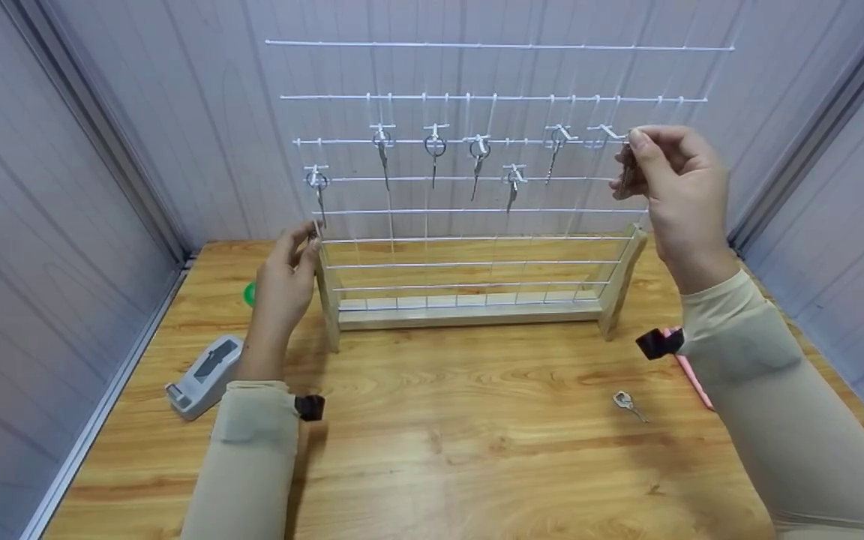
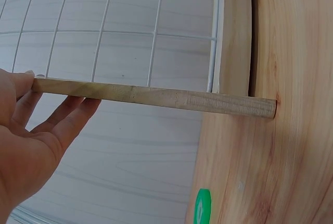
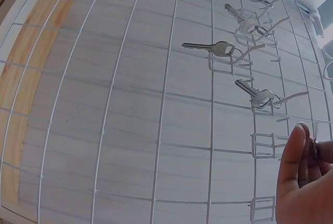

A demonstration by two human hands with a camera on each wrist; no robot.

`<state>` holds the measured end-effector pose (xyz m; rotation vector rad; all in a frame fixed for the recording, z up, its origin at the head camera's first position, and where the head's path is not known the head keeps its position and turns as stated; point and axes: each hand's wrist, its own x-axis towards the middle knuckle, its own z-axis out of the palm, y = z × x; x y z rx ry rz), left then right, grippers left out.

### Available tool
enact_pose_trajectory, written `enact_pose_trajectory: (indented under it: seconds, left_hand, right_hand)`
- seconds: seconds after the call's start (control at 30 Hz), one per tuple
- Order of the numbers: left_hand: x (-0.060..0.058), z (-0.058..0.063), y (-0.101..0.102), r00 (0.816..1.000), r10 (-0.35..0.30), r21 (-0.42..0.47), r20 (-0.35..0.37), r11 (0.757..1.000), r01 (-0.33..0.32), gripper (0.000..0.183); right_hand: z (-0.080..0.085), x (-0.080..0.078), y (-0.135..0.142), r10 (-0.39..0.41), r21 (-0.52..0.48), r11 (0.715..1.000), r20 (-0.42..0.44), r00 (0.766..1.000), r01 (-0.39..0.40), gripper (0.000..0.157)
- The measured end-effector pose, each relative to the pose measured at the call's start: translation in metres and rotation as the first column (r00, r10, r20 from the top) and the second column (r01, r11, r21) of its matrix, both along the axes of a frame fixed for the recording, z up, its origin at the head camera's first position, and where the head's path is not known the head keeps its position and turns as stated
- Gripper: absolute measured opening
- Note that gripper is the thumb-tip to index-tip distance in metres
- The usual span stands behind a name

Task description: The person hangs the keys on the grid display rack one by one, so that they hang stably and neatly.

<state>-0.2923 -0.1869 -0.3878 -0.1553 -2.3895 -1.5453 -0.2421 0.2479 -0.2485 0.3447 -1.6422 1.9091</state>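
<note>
A white wire grid rack [image 1: 462, 238] stands upright on the table in a wooden frame. My left hand [image 1: 287, 277] grips the top of its left wooden side post [image 2: 156, 96], thumb on one side and fingers on the other. At the upper right, my right hand [image 1: 683, 180] pinches a small metal thing that looks like a key [image 3: 315, 149], mostly hidden by the fingers. Its fingertips are right at the tip of a white hook [image 1: 606, 133]. Several silver keys on rings [image 1: 480, 161] hang from other hooks to the left, one [image 1: 319, 187] at the far left.
A loose key [image 1: 629, 405] lies on the wooden table [image 1: 439, 465] at the right front. Beside my right sleeve is a pink stick-like thing [image 1: 694, 381]. A grey device-like holder [image 1: 207, 375] and a green round thing [image 2: 203, 206] lie at left. Panelled walls [image 1: 199, 112] enclose the table.
</note>
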Motion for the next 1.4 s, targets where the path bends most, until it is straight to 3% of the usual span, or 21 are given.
enact_pose_trajectory:
  seconds: [0.3,0.9,1.4]
  left_hand:
    - [0.001,0.001,0.0,1.0,0.005,-0.001,0.021,1.0,-0.005,0.043]
    - [0.0,0.001,0.0,1.0,0.008,-0.008,-0.011,1.0,-0.008,0.04]
    - [0.001,0.001,0.001,1.0,0.007,0.001,-0.018,1.0,-0.007,0.041]
  right_hand:
    - [0.0,-0.006,-0.001,0.0,0.022,1.0,0.013,1.0,0.0,0.021]
    - [-0.012,-0.027,-0.005,-0.009,0.043,0.999,0.09,0.996,0.005,0.013]
    - [-0.032,-0.017,-0.001,-0.022,0.174,0.985,0.165,0.986,-0.007,0.02]
